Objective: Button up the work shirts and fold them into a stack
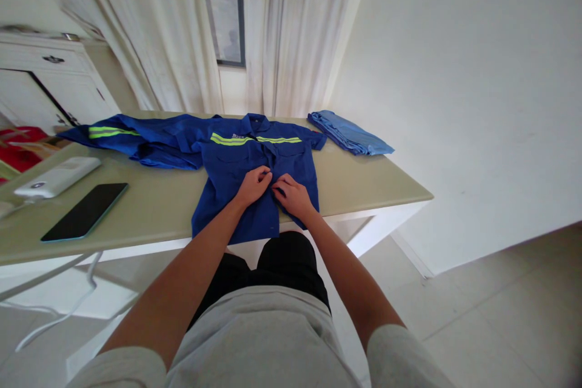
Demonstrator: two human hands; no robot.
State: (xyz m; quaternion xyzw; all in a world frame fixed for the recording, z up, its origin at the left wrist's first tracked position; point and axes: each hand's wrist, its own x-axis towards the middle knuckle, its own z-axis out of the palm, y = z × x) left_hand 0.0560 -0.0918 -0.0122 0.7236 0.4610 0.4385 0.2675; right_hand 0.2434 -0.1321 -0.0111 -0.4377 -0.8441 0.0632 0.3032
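Observation:
A blue short-sleeved work shirt (227, 191) with yellow and grey reflective stripes lies front up on the table, its collar at the far side and its hem hanging over the near edge. At the middle of its front opening, my left hand (255, 184) pinches the fabric edge. Just to the right, my right hand (291, 193) is closed on the other front edge, fingertips close to the left ones. Any button between the fingers is too small to see. Below my hands the two front panels hang apart.
Another blue garment (168, 136) with a reflective stripe lies crumpled at the left. Folded blue clothing (348, 132) rests at the table's far right. A phone (85, 212) and a white device (59, 177) with a cable lie on the left of the table (364, 188). A wall stands at right.

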